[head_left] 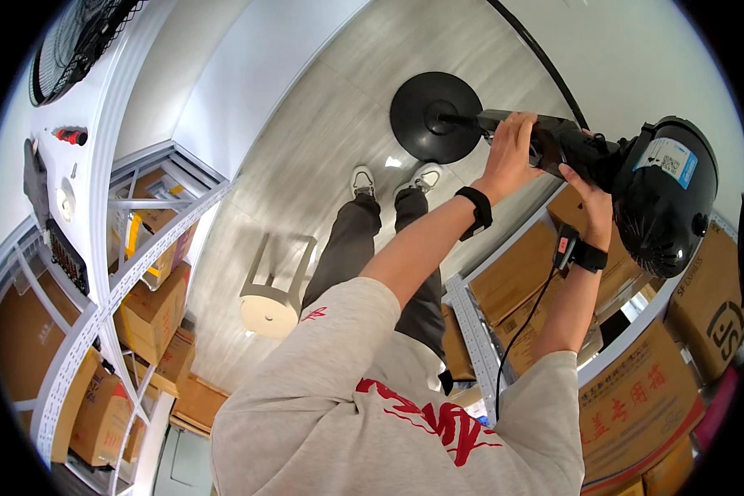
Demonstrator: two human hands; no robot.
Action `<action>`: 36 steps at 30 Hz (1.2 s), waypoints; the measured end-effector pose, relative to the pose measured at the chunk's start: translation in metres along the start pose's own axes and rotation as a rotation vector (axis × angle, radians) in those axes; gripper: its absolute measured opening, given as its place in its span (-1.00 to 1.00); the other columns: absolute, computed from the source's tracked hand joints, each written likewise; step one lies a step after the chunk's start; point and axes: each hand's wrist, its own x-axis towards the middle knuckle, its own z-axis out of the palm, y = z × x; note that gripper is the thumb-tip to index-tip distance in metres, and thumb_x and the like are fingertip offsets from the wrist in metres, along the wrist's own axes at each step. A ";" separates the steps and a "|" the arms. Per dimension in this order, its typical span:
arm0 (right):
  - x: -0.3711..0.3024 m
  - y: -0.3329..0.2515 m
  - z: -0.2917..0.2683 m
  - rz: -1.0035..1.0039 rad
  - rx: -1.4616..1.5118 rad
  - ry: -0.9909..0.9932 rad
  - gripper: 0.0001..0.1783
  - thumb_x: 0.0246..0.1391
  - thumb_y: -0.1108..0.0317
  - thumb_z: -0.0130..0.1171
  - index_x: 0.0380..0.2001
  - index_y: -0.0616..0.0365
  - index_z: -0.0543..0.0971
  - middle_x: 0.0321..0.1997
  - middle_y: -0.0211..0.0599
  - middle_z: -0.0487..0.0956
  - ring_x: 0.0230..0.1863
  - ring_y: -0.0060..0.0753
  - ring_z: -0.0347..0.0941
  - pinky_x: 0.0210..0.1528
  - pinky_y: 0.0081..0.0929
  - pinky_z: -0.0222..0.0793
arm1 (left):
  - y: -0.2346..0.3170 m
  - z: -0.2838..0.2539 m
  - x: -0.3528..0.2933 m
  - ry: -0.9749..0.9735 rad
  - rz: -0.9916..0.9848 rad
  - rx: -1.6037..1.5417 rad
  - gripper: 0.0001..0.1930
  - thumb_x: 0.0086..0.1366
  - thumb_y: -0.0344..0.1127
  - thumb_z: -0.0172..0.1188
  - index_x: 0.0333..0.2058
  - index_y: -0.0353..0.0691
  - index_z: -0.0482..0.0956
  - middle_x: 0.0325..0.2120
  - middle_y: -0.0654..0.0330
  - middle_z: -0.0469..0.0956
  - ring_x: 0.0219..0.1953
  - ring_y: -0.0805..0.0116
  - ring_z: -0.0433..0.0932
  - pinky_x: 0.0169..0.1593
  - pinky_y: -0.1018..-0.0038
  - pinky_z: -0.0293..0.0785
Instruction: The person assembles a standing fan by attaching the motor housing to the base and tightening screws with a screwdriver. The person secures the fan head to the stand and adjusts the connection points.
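A black pedestal fan [572,142] stands in front of me, without a grille or blades that I can see. Its round base [424,128] rests on the floor, and the black rounded motor housing [665,215] with a label is at the upper right. My left hand [511,159] grips the glossy control box on the pole from its near side. Closer to the motor housing, my right hand [589,197] has its thumb up along the box's edge and its palm under the neck. Some fingers of both hands are hidden behind the fan.
A white workbench on the left holds a black fan grille [78,50], a red-and-black screwdriver [71,136] and a white round part [65,200]. A wooden stool [270,312] stands left of my legs. Cardboard boxes [628,405] fill shelves on both sides. A cable [525,326] trails from my right wrist.
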 end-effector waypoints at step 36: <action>0.037 -0.180 0.147 -0.504 -0.204 -0.103 -0.71 0.13 0.35 0.10 -0.10 0.22 0.54 -0.28 0.10 0.61 -0.20 0.13 0.56 -0.22 -0.22 0.45 | 0.107 -0.246 0.100 -0.074 -0.009 0.180 -0.70 0.20 -0.47 0.01 -0.09 -0.30 0.54 -0.29 -0.03 0.62 -0.23 -0.02 0.59 -0.15 0.21 0.50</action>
